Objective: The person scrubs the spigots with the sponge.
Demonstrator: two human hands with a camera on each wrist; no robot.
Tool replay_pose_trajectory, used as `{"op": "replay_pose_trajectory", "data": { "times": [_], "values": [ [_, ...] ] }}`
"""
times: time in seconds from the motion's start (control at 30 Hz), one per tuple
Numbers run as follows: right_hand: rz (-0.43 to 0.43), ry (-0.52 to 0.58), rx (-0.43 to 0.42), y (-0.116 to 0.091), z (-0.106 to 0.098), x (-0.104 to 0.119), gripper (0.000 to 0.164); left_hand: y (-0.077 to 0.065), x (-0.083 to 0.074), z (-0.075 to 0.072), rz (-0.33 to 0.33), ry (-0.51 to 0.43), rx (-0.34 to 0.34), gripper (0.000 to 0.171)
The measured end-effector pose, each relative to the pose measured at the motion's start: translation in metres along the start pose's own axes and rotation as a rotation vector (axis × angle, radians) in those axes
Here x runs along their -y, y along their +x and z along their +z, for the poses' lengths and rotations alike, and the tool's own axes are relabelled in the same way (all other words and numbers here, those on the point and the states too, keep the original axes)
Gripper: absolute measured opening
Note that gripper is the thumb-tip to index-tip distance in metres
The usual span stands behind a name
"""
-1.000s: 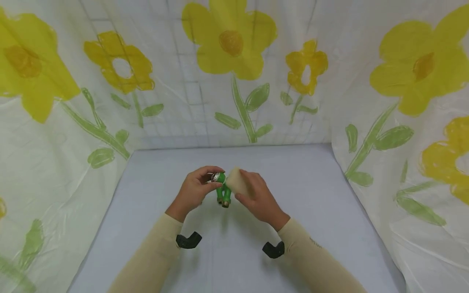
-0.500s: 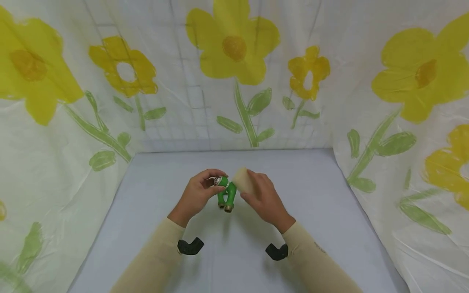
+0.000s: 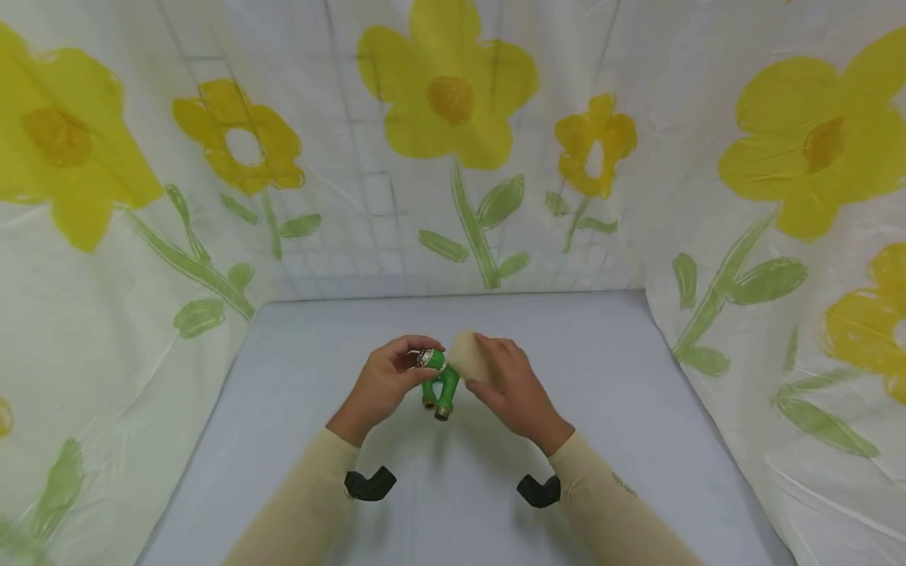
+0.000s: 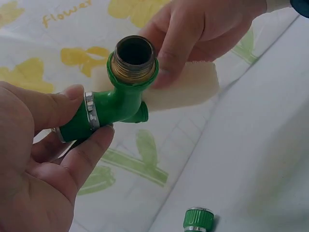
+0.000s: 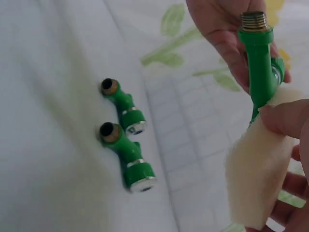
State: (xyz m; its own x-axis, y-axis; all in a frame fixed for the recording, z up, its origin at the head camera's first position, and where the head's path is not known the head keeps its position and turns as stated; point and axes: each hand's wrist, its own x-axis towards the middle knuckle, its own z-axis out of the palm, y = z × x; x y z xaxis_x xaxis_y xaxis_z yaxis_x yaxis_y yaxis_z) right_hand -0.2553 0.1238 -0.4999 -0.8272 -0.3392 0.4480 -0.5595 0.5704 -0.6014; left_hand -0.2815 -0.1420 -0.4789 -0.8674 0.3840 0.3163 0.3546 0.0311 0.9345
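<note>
Landmark: the held green fitting [image 4: 108, 110], a branched piece with a threaded metal mouth, raised above the tabletop between both hands.

Nearer the wearer than the fitting: two cream sleeves [image 3: 293, 499], with a black bent piece [image 3: 371, 483] at each wrist.

At the fitting's left: left hand [image 3: 382, 384], pinching its banded end between thumb and fingers, presumably so that the rest of the body stays bare for the pad.

At its right: right hand [image 3: 520, 397], gripping a cream pad [image 5: 256, 179], soft-looking, an edge laid against or very near the fitting; exact contact unclear. The opposed grips likely let one hand steady against the other.

Apart from the fitting, on the tabletop: a loose green fitting [image 5: 123, 104] and a second loose fitting [image 5: 130, 157], side by side, facing alike, perhaps for order.

Below the fitting: tabletop [image 3: 623, 377], pale, plain, softly shadowed.

Beyond it and to both sides: whitish curtain [image 3: 672, 181], yellow flowers [image 3: 451, 98] printed, grid lines showing behind the fitting.
</note>
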Motion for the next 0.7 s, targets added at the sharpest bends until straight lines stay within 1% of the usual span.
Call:
{"op": "replay_pose_trajectory", "data": {
  "times": [0.03,0.07,0.1,0.17,0.27,0.3,0.33,0.4,0.47,0.53,0.57,0.6,0.63,0.7],
  "values": [
    [0.016,0.004,-0.005,0.0,0.001,-0.001,0.074,0.0,0.0,0.0,0.003,0.006,0.002,0.035],
    [0.012,0.018,-0.001,-0.001,0.002,-0.002,0.074,0.001,0.001,0.0,0.001,0.003,-0.002,0.036],
    [-0.01,0.035,0.01,-0.002,0.003,-0.002,0.074,0.001,0.002,-0.001,-0.003,-0.005,-0.01,0.036],
    [-0.076,0.081,0.05,-0.006,0.005,0.002,0.074,0.001,0.003,-0.004,-0.015,-0.029,-0.033,0.038],
    [-0.204,0.122,0.118,-0.009,0.005,0.009,0.075,0.002,0.004,-0.007,-0.032,-0.059,-0.061,0.039],
    [-0.229,0.126,0.129,-0.009,0.005,0.012,0.075,0.002,0.004,-0.007,-0.033,-0.061,-0.064,0.038],
    [-0.236,0.123,0.126,-0.008,0.004,0.013,0.076,0.002,0.004,-0.008,-0.032,-0.062,-0.063,0.038],
    [-0.209,0.078,0.084,-0.006,0.005,0.012,0.076,0.002,0.003,-0.007,-0.028,-0.062,-0.05,0.038],
    [-0.132,0.016,0.024,-0.003,0.006,0.007,0.076,0.002,0.002,-0.006,-0.016,-0.059,-0.033,0.037],
    [-0.038,-0.025,-0.009,-0.002,0.008,0.002,0.075,0.002,0.002,-0.005,-0.004,-0.049,-0.021,0.037],
    [-0.005,-0.035,-0.014,-0.003,0.009,0.0,0.075,0.002,0.002,-0.004,-0.004,-0.045,-0.018,0.038],
    [0.01,-0.024,-0.008,-0.004,0.009,0.0,0.075,0.001,0.003,-0.004,-0.006,-0.041,-0.022,0.038],
    [0.004,-0.002,0.008,-0.005,0.009,0.0,0.075,0.001,0.004,-0.004,-0.01,-0.044,-0.031,0.039],
    [-0.049,0.059,0.062,-0.008,0.009,0.005,0.075,0.0,0.007,-0.005,-0.024,-0.042,-0.056,0.039]
  ]
}}
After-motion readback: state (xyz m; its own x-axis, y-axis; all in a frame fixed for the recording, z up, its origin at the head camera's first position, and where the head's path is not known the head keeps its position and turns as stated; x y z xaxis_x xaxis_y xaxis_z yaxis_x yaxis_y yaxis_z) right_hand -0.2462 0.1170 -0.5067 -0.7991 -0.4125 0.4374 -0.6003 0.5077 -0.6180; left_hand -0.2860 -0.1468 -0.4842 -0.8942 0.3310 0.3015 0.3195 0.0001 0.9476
